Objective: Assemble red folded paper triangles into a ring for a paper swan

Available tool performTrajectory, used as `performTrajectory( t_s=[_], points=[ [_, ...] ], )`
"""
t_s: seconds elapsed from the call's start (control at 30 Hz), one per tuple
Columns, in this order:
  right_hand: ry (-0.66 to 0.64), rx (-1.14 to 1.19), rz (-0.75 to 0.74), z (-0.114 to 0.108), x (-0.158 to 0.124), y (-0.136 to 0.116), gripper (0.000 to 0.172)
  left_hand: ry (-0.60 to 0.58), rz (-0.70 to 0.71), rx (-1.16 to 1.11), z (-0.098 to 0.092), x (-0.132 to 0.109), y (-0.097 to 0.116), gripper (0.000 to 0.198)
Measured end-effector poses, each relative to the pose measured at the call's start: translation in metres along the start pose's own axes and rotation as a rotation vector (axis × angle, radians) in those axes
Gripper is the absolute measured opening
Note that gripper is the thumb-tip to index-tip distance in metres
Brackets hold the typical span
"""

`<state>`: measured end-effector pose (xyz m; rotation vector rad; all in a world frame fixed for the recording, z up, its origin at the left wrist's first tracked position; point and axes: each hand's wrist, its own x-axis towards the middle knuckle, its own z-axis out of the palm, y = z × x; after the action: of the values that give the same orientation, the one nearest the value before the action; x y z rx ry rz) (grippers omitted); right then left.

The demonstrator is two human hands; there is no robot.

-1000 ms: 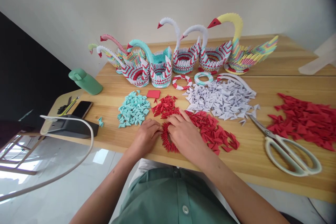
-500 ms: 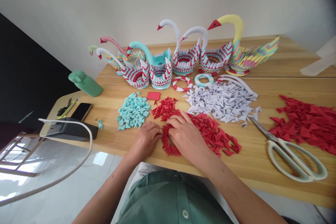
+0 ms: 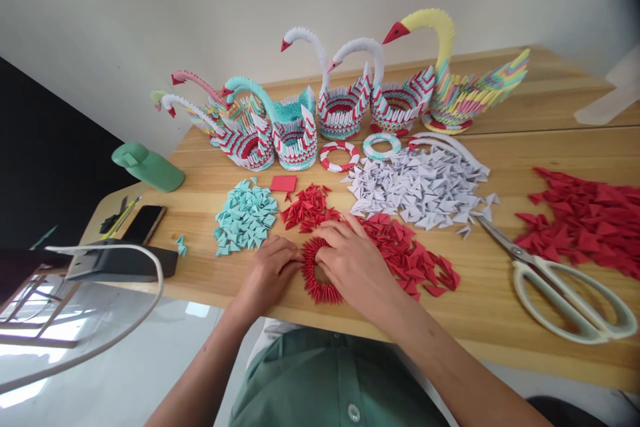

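View has tilted: spiky red ring [image 3: 309, 275] on wooden table [image 3: 505, 155], pale wall [image 3: 225, 7] behind

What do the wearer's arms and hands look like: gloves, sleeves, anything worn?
Left hand and right hand: no gloves, no rings or watch showing. Forearms bare, no sleeves in view. Green garment below, with a pale button.

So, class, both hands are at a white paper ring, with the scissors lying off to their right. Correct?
Not quite: the ring is red, as the head view shows. The left hand and right hand are at it, and the scissors lie off to their right.
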<state>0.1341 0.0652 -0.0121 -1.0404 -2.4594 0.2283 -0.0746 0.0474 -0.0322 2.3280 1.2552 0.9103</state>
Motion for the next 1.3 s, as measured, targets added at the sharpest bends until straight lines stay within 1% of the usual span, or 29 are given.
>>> performTrajectory(
  t_s=[0.33, 0.73, 1.0, 1.1, 1.2, 1.3],
  points=[
    [0.003, 0.001, 0.000, 0.0046, 0.0009, -0.0007, 0.017, 0.006, 0.010, 0.006, -0.0013, 0.0003, 0.0001, 0.016],
    [0.023, 0.031, -0.013, 0.0064, 0.0005, -0.0007, 0.018, 0.009, 0.034, -0.009, -0.0012, -0.0001, 0.0016, 0.018],
    [0.034, 0.002, -0.043, 0.0087, 0.0009, 0.0004, 0.019, -0.038, 0.028, 0.048, -0.0029, 0.0015, 0.0032, 0.025],
    [0.042, -0.006, -0.049, 0.0091, 0.0009, 0.0001, 0.019, -0.073, 0.034, 0.108, -0.0032, 0.0029, 0.0036, 0.025],
    [0.040, -0.008, -0.051, 0.0082, 0.0008, -0.0007, 0.020, -0.109, 0.010, 0.177, -0.0029, 0.0037, 0.0045, 0.028],
    [0.035, -0.001, -0.056, 0.0069, 0.0007, -0.0008, 0.020, -0.113, 0.003, 0.199, -0.0020, 0.0038, 0.0053, 0.027]
  ],
)
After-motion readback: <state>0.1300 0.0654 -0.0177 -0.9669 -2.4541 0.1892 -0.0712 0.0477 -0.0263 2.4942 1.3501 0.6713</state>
